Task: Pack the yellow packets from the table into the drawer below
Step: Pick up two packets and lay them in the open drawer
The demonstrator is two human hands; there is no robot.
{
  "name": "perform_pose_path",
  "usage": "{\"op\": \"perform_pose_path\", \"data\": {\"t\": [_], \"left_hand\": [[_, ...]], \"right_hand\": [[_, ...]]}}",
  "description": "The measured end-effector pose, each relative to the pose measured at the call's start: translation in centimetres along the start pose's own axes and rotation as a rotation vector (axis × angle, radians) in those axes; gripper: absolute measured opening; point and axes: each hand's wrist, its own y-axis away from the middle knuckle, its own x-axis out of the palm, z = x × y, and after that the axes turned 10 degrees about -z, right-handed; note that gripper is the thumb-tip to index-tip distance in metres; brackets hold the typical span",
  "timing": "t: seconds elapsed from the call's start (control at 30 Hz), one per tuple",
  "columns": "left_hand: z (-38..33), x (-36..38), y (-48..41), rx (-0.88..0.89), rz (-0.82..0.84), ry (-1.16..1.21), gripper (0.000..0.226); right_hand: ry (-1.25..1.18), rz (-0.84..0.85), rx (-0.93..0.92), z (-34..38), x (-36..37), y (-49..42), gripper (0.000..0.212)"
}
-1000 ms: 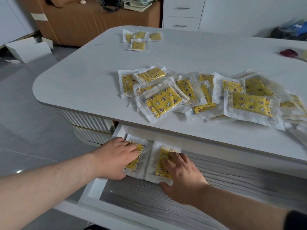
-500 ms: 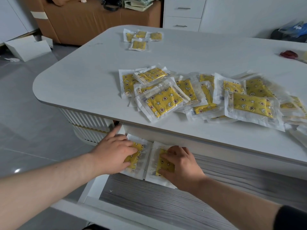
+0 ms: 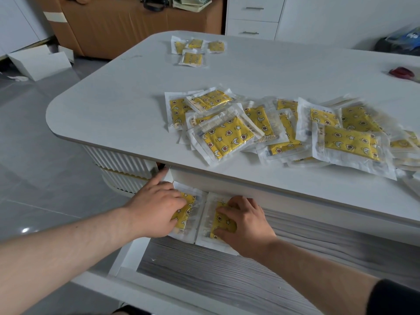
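Looks down past two bare forearms into an open drawer (image 3: 204, 269) under a white table (image 3: 127, 105). Shows the left hand (image 3: 156, 210) laid flat and relaxed on one packet (image 3: 193, 214), pressing it down, forefinger stretched ahead toward the drawer's back left corner. Shows the right hand (image 3: 245, 226) just beside it on a second packet (image 3: 223, 222), fingers bent, fingertips and thumb bracketing the yellow pad in a light pinch. Places both packets side by side, edges touching or nearly so, at the back left of the drawer, far ends tucked beneath the table edge just beyond the fingertips. Leaves bare grey woodgrain to the right of the right hand and back toward the wrists. Finds the pile (image 3: 227, 137) of yellow packets up on the tabletop beyond the right hand, loosely overlapped, some near the front edge, and a far group (image 3: 193, 57) of four well beyond both hands. Suggests packing barely begun. Risks from here: dragging the two laid packets out of line on lifting off, owing to slippery film; knocking knuckles on the table's overhang on the way up; sweeping packets off the front edge while reaching into so loose a heap; grabbing too many at once and dropping some to the floor left of the left hand.
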Motion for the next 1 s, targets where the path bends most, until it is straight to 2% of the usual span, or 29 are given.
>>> {"op": "perform_pose_path", "data": {"t": [0.4,0.7,0.83,1.0], "left_hand": [[-0.4,-0.8,-0.4,-0.036,0.042,0.026,0.052],[-0.3,-1.3,-0.3,-0.056,0.088,0.061,0.053],[-0.5,-2.9,-0.2,-0.116,0.095,0.16,0.052],[0.3,-6.6,-0.6,-0.13,0.356,0.316,0.038]], "right_hand": [[-0.085,-0.033,0.097,0.3,-0.2,-0.4,0.052],[-0.043,0.002,0.091,0.8,-0.8,-0.5,0.05],[-0.102,0.039,0.074,1.4,-2.9,0.3,0.044],[-0.178,0.269,0.123,1.8,-7.7,2.1,0.036]]}}
